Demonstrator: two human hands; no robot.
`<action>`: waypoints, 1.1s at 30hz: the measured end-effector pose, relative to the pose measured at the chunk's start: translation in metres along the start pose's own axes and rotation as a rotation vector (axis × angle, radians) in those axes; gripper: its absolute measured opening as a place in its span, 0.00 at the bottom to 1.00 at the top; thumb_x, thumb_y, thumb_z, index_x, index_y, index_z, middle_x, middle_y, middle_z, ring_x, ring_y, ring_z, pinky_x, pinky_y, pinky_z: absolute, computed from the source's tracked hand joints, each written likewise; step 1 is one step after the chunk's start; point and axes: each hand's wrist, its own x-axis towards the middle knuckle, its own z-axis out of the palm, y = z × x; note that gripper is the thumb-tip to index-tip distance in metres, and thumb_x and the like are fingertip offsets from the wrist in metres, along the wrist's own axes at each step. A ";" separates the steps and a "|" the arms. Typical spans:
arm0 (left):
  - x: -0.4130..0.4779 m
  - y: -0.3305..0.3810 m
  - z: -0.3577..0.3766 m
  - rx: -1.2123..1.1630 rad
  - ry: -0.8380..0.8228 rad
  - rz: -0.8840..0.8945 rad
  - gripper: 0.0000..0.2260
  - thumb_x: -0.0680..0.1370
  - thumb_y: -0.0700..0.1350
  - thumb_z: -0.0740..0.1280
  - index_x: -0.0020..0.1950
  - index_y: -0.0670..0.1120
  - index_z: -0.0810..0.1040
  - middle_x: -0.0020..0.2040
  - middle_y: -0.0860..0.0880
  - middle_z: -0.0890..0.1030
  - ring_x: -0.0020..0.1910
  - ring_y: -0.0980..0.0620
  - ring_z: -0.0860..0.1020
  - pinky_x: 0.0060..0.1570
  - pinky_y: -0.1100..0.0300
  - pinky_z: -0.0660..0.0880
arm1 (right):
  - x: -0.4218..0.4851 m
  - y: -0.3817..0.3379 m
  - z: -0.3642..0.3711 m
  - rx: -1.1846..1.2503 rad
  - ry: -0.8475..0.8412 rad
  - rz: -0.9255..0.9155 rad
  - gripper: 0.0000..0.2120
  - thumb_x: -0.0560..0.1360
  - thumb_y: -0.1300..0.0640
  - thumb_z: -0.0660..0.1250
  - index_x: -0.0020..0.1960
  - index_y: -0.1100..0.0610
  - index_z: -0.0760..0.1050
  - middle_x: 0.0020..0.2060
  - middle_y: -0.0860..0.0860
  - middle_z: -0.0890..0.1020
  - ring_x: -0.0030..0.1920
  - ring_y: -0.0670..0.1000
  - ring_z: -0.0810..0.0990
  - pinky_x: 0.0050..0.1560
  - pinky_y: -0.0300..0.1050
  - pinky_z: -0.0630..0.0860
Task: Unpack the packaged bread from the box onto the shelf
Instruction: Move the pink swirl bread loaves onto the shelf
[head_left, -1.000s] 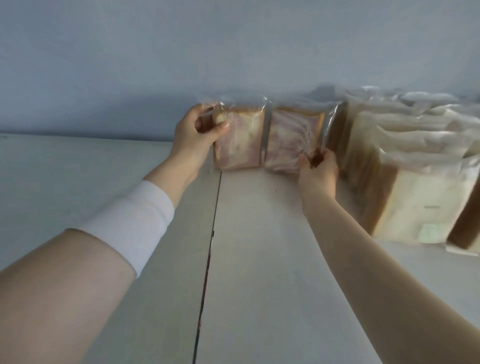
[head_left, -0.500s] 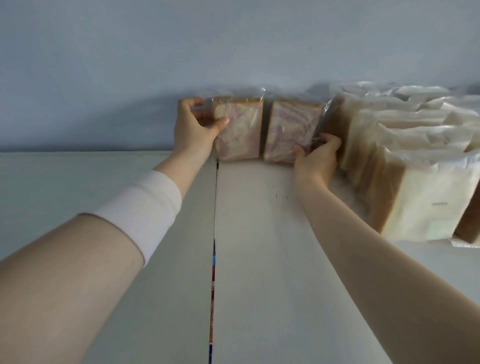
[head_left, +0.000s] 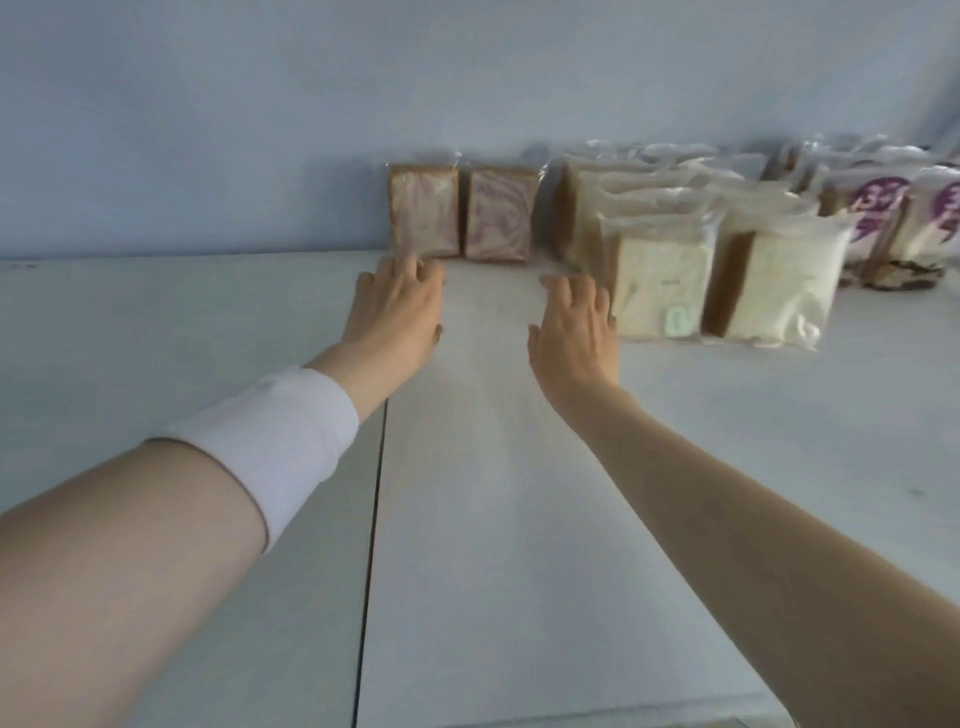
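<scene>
Two packaged purple-swirl loaves stand upright side by side against the back wall of the white shelf (head_left: 493, 467): the left swirl loaf (head_left: 424, 210) and the right swirl loaf (head_left: 500, 213). My left hand (head_left: 397, 309) hovers just in front of the left loaf, fingers straight, holding nothing. My right hand (head_left: 574, 322) is spread flat a little nearer me, beside the front white bread pack (head_left: 660, 286), empty. The box is out of view.
Rows of white bread packs (head_left: 779, 291) fill the shelf to the right, with purple-labelled packs (head_left: 878, 213) behind them at the far right. A dark seam (head_left: 371, 519) runs down the shelf between two boards. A blue wall backs the shelf.
Both hands have let go of the two swirl loaves and drawn back toward me. The loaves stay upright against the wall. The camera has shifted, showing more packs at the right.
</scene>
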 end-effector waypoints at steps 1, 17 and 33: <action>-0.013 0.015 -0.008 0.031 -0.020 0.034 0.22 0.74 0.45 0.68 0.65 0.42 0.67 0.62 0.40 0.69 0.62 0.39 0.69 0.58 0.47 0.67 | -0.019 0.008 -0.012 -0.049 0.010 -0.008 0.23 0.76 0.62 0.60 0.70 0.56 0.60 0.66 0.57 0.65 0.65 0.59 0.64 0.62 0.52 0.65; -0.259 0.433 -0.049 -0.110 -0.097 0.729 0.14 0.77 0.39 0.59 0.63 0.42 0.66 0.61 0.40 0.70 0.60 0.40 0.69 0.55 0.49 0.68 | -0.396 0.301 -0.209 -0.303 0.005 0.619 0.19 0.76 0.61 0.59 0.67 0.58 0.64 0.64 0.58 0.68 0.64 0.60 0.65 0.61 0.54 0.68; -0.431 0.836 0.151 -0.057 -0.540 1.149 0.20 0.77 0.41 0.62 0.67 0.42 0.62 0.65 0.41 0.70 0.64 0.42 0.68 0.64 0.48 0.65 | -0.686 0.642 -0.189 -0.218 -0.305 1.408 0.18 0.76 0.60 0.58 0.65 0.56 0.64 0.61 0.56 0.69 0.61 0.57 0.67 0.55 0.50 0.72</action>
